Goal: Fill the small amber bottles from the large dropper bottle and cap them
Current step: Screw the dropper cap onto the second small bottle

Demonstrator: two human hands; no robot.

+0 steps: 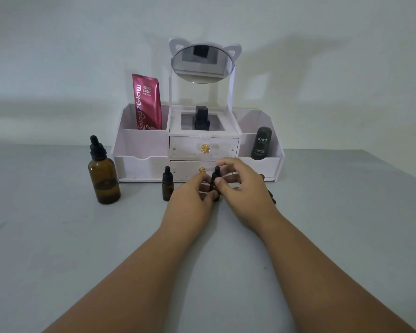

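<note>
**Ana:** Small bottle is the one in play, standing on the table in the middle, just near of the organiser. Both hands are on it.

**Ben:** Left hand low, yes? Fingers curled round the amber body, steadying it against the table.

**Ana:** That's how I read it. And the right hand sits higher, thumb and forefinger pinching at the black dropper cap, the other fingers fanned loose.

**Ben:** So which step? Cap coming off or going on?

**Ana:** Can't say from the grip alone. My guess is unscrewing, because the big bottle off at the left is capped and untouched, part full of dark liquid.

**Ben:** There's a second small bottle just left of the hands, cap on, nobody near it.

**Ana:** And something amber peeking out beyond the right wrist, mostly hidden. Could be another one, I can't tell.

**Ben:** Next move, if you're right?

**Ana:** Twist the cap while the left hand holds the body from turning, lift the dropper straight up, set it down. Then go left for the big bottle. It's a light, narrow thing, so a sideways tug would tip it.
</note>
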